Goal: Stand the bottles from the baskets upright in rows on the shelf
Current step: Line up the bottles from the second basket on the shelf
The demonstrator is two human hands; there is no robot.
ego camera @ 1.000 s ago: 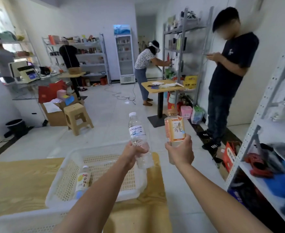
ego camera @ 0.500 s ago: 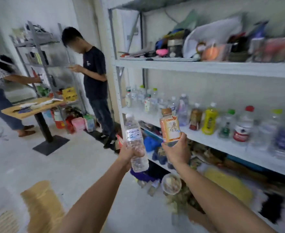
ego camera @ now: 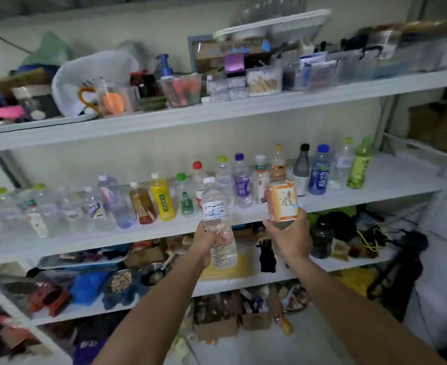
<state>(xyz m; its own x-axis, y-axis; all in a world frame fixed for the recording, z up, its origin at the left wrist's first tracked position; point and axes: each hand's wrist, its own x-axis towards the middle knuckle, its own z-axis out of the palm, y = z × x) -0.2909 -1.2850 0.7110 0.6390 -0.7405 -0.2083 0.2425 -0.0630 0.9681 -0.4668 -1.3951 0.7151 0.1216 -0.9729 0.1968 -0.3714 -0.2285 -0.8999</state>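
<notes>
Since half a second ago the view has swung square onto the white metal shelf [ego camera: 401, 180]. The left grip [ego camera: 206, 241] curls tight round a clear plastic water bottle [ego camera: 215, 206]. The right grip [ego camera: 291, 238] wraps the base of an orange-labelled tea bottle [ego camera: 281, 201]. Both bottles are upright, held in front of the shelf's row of standing bottles [ego camera: 162, 198].

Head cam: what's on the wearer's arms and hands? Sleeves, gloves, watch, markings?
Nothing worn shows. The left hand and right hand are ungloved, with no watch or band on either wrist. The left forearm and right forearm are bare down to the frame edge, no sleeve in view. No markings. Rings can't be judged.
</notes>
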